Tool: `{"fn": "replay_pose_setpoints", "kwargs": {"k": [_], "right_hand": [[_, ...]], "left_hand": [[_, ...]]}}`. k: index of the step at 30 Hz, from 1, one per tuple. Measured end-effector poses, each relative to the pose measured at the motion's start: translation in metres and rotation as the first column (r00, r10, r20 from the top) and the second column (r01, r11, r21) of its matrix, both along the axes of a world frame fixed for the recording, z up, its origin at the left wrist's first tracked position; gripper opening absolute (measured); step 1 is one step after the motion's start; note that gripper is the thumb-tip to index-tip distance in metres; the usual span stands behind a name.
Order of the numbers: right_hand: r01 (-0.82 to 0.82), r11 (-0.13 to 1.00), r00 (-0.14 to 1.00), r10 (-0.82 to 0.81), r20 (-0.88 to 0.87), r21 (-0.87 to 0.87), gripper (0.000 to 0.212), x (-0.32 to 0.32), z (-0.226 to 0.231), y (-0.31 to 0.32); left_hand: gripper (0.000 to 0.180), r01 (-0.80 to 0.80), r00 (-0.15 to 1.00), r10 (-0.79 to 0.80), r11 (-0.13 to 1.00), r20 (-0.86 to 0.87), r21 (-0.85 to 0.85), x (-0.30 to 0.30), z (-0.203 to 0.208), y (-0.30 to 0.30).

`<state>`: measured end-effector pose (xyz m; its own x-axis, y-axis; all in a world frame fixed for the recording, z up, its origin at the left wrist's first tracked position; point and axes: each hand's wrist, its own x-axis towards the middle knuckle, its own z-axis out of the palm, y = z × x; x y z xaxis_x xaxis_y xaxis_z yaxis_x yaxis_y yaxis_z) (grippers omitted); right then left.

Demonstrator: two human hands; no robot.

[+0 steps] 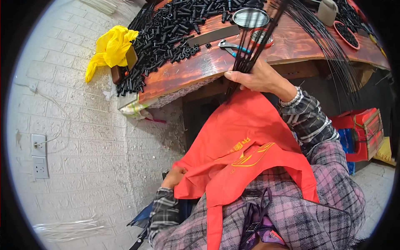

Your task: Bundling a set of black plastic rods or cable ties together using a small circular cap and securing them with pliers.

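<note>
Wooden tabletop (200,64), one pair of pliers (227,45) just beyond your grip. Your right hand (260,78) clamps one bundle of black rods (245,61), number unclear; your left hand (174,177) clutches one red cloth (246,121) nearer you.

Tubes (175,27): heaped on the table's (166,85) left.
Pliers (225,44): before them, rightward.
Loose rods (329,46): farther right.
Cloth (233,131): before the table, nearer my camera.
</note>
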<state>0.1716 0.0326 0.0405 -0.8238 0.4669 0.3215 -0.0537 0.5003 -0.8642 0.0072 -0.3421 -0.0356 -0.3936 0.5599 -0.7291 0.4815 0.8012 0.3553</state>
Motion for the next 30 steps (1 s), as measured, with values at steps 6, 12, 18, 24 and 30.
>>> {"fn": "replay_pose_setpoints", "kwargs": {"k": [6, 12, 18, 24, 30], "right_hand": [[0.036, 0.976, 0.997, -0.021, -0.072, 0.214, 0.059, 0.009, 0.009, -0.004], [0.015, 0.963, 0.976, 0.044, 0.212, -0.268, 0.06, -0.018, 0.023, -0.021], [-0.019, 0.986, 0.972, 0.056, 0.228, -0.164, 0.051, -0.019, 0.0, -0.01], [-0.167, 0.935, 0.752, 0.325, 0.573, -0.312, 0.025, -0.051, -0.042, -0.023], [-0.193, 0.925, 0.675, 0.367, 0.641, -0.327, 0.034, -0.063, -0.037, -0.034]], "left_hand": [[0.038, 0.25, 0.944, -0.112, 0.857, -0.31, 0.451, -0.021, 0.009, 0.099], [0.062, 0.406, 0.913, -0.387, 0.896, -0.129, 0.183, 0.017, -0.117, 0.2], [0.059, 0.187, 0.507, -0.73, 0.613, 0.459, 0.768, 0.093, -0.174, 0.161], [0.042, 0.595, 0.51, -0.775, 0.632, 0.374, 0.497, 0.053, -0.082, 0.192], [0.019, 0.075, 0.859, -0.354, 0.801, 0.369, 0.594, 0.008, 0.051, 0.18]]}}
